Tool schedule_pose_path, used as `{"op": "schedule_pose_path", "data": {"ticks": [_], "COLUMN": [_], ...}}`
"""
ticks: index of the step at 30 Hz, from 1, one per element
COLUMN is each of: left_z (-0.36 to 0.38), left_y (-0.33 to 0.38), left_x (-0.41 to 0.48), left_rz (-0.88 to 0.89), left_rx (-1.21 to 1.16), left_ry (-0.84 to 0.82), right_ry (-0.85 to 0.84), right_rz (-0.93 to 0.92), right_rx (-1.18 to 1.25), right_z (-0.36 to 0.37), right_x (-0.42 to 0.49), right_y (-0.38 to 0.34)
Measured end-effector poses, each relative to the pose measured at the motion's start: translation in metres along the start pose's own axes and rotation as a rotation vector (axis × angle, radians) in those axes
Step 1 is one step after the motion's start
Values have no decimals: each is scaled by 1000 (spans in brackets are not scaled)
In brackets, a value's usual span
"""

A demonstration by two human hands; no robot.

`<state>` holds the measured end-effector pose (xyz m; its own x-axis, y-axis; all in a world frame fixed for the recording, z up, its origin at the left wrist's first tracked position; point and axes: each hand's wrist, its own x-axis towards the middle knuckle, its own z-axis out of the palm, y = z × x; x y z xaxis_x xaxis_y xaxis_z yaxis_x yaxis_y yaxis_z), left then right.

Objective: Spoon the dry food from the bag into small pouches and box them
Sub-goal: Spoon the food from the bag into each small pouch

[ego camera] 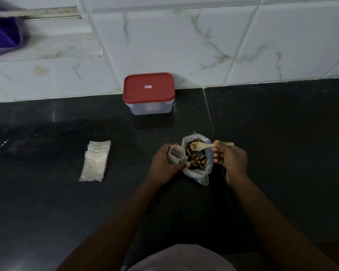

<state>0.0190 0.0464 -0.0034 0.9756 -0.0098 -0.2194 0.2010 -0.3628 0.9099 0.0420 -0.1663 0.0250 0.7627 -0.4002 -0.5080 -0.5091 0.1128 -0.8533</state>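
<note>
Spoon point(203, 146) poised over the bag point(199, 176), handle running rightward, pinched by my right hand point(231, 158); my left hand point(163, 164) grips the open pouch point(177, 153) just left of the bag, beside the spoon's bowl.

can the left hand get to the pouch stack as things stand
Probably, but not freely: nothing lies between the left hand and the stack, yet that hand holds an open pouch.

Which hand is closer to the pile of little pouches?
Left. The left hand, holding an open pouch, is to the right of the pile, apart from it. The right hand, holding the spoon over the food bag, is farther right.
</note>
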Motion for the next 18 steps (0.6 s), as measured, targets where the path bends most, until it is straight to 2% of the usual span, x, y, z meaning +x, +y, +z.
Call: {"op": "schedule_pose_path", "data": {"ticks": [4, 8, 12, 18], "left_z": [-1, -1, 0, 0], "left_y": [1, 1, 3, 5], "left_x": [2, 3, 4, 1], "left_rz": [22, 23, 27, 45], "left_rx": [15, 1, -34, -54], "left_ry": [5, -4, -15, 5], "right_ry": [-22, -129, -209, -279], "right_rz": [-39, -156, -289, -511], "right_rx": [71, 103, 2, -291], "right_z": [-3, 0, 7, 12], "right_x": [-8, -22, -33, -42], "right_y": [-8, -20, -23, -13]}}
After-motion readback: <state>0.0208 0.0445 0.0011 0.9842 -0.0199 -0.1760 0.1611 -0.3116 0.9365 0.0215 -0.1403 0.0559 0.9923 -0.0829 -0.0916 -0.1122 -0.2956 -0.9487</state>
